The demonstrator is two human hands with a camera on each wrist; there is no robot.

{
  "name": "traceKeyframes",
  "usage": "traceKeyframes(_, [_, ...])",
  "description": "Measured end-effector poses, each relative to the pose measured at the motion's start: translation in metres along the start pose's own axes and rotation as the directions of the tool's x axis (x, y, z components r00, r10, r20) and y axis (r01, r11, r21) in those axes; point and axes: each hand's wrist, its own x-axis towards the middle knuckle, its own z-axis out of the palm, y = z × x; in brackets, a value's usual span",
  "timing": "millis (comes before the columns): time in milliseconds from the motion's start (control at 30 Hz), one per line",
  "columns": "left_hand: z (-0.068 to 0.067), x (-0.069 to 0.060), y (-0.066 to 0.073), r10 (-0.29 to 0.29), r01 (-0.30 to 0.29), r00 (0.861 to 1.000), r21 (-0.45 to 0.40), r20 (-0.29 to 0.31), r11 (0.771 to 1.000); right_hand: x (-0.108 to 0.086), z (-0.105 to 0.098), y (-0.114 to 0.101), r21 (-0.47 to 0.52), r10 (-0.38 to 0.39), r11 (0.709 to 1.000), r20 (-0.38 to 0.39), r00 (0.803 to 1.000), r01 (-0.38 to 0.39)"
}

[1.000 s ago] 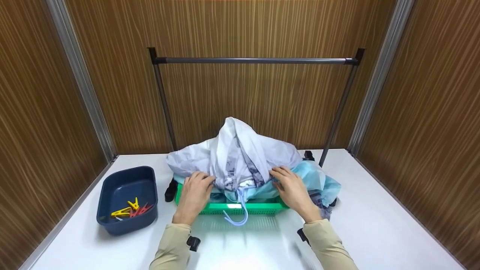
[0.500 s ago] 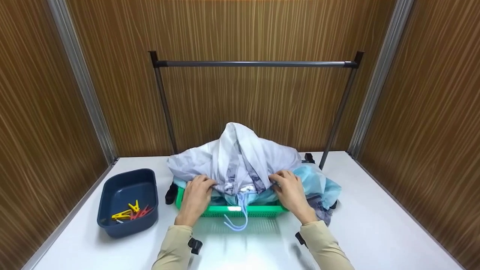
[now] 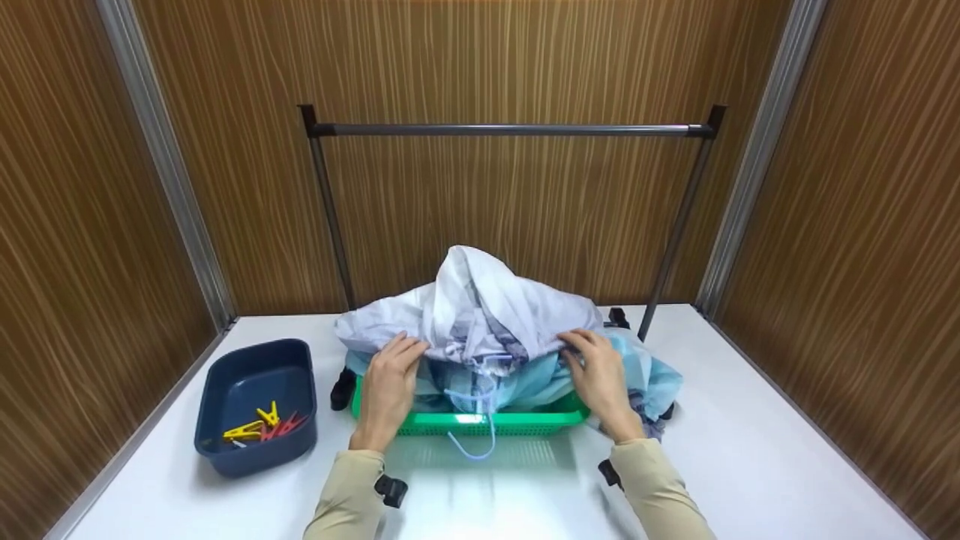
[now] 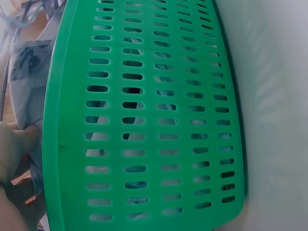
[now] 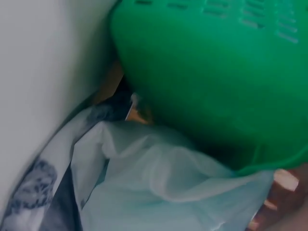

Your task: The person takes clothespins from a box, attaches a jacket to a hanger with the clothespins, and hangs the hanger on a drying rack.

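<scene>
A white garment [image 3: 517,300] with grey patterned trim lies heaped over a light blue garment [image 3: 637,367] on the green basket [image 3: 487,424]. My left hand [image 3: 386,390] pinches the white garment's near edge on the left; in the left wrist view thumb and fingers close on greyish cloth [image 4: 29,96]. On the right, my right hand [image 3: 600,379] pinches the same edge between thumb and fingers. Between the hands, a pale blue hanger hook [image 3: 491,442] hangs over the basket's front, and a second pale blue hook [image 3: 480,393] shows above it. The rest of the hangers is hidden under cloth.
A dark blue tub [image 3: 300,375] at left holds yellow and red clothes pegs [image 3: 268,427]. Behind the basket stands a dark rail rack [image 3: 502,130] with black feet [image 3: 343,388]. Wood-patterned panels [image 3: 480,202] enclose the white table [image 3: 750,435] on three sides.
Both hands have shifted slightly away from me, raising the white garment's near edge; the right hand also moved a little right. Two hanger hooks now show apart, where they lay close together.
</scene>
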Motion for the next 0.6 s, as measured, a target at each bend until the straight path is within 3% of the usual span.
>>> traceKeyframes(133, [0.002, 0.001, 0.002, 0.005, -0.006, 0.998, -0.006, -0.057, 1.000, 0.003, -0.001, 0.005, -0.043, 0.044, 0.998, -0.052, 0.998, -0.046])
traceKeyframes(300, [0.004, 0.001, 0.006, 0.002, 0.000, 0.996, 0.024, -0.092, 1.000, 0.005, 0.001, 0.010, -0.011, 0.060, 0.998, -0.113, 0.992, -0.061])
traceKeyframes(467, [0.003, 0.000, 0.003, 0.096, -0.075, 0.978, 0.118, -0.184, 0.990, 0.006, 0.002, 0.010, 0.044, 0.065, 0.997, -0.149, 0.987, -0.059])
traceKeyframes(533, [0.002, 0.000, -0.001, 0.157, -0.131, 0.972, 0.152, -0.175, 0.980, 0.006, 0.003, 0.010, 0.058, 0.061, 0.997, -0.167, 0.984, -0.052])
traceKeyframes(600, [0.000, -0.001, -0.005, 0.196, -0.180, 0.975, 0.151, -0.101, 0.972, 0.006, 0.004, 0.010, 0.074, 0.058, 0.996, -0.184, 0.981, -0.045])
